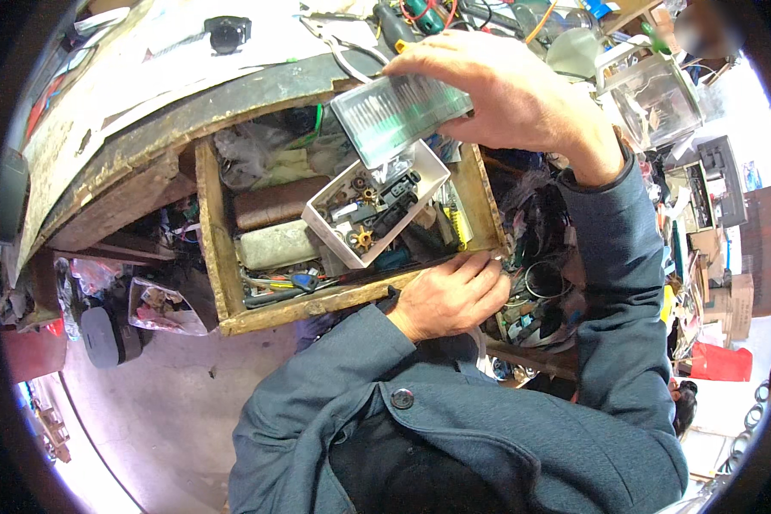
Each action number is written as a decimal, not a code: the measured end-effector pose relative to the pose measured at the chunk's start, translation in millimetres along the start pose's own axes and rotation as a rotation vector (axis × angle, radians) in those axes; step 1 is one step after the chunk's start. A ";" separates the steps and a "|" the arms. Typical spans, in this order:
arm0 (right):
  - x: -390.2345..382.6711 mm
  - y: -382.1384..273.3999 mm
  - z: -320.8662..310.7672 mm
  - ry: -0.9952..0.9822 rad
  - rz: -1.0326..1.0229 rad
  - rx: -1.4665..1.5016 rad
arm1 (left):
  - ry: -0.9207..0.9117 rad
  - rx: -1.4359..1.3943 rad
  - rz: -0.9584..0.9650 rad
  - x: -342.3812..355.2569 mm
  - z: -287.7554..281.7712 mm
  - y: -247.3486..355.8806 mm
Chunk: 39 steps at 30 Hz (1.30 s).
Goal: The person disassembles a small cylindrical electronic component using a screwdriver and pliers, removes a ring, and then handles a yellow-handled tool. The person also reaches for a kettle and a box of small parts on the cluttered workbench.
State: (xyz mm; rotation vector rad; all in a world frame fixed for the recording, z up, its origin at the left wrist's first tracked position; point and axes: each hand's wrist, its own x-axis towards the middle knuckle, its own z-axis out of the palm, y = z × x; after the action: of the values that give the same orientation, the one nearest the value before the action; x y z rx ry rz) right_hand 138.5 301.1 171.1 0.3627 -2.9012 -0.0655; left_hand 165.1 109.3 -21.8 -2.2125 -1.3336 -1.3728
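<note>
My right hand (505, 90) grips a clear plastic case (398, 116) by its right end, holding it tilted above an open wooden drawer (210, 231). Rows of thin pieces and a green tint show through the case. Beneath it, a white open box (341, 244) with small gears and black parts sits aslant in the drawer. My left hand (452, 295) rests at the drawer's front right corner with its fingers curled; what they hold, if anything, is hidden. A yellow strip-like piece (458, 227) lies inside the drawer near that hand.
Pliers (343, 51) and other tools lie on the worktop (146, 94) behind the drawer. Bundled wires and loose parts (540, 283) crowd the right side. A clear bin (655, 98) stands farther right. Left of the drawer are a box of scraps (170, 308) and a dark rounded case (110, 337).
</note>
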 end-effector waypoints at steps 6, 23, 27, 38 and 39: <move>-10.1 5.0 2.7 -0.001 0.006 -0.058 | 0.040 -0.040 -0.038 5.6 -1.3 -1.3; -21.7 -0.8 47.2 -0.223 0.052 0.009 | -0.185 0.043 -0.387 17.2 -4.5 1.3; -20.8 -5.6 65.5 -0.250 0.037 0.036 | -0.222 0.062 -0.439 17.6 -0.8 3.3; -18.4 -32.1 99.4 -0.286 -0.048 0.115 | -0.328 -0.019 -0.574 11.5 2.0 -1.9; -17.0 -31.1 108.6 -0.244 -0.075 0.118 | -0.363 -0.019 -0.666 9.2 3.6 -2.9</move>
State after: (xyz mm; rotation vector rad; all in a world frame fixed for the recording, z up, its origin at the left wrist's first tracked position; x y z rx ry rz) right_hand 138.1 277.0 59.4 0.5178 -3.1405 0.0532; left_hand 166.5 118.4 -17.1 -2.1916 -2.3489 -1.1718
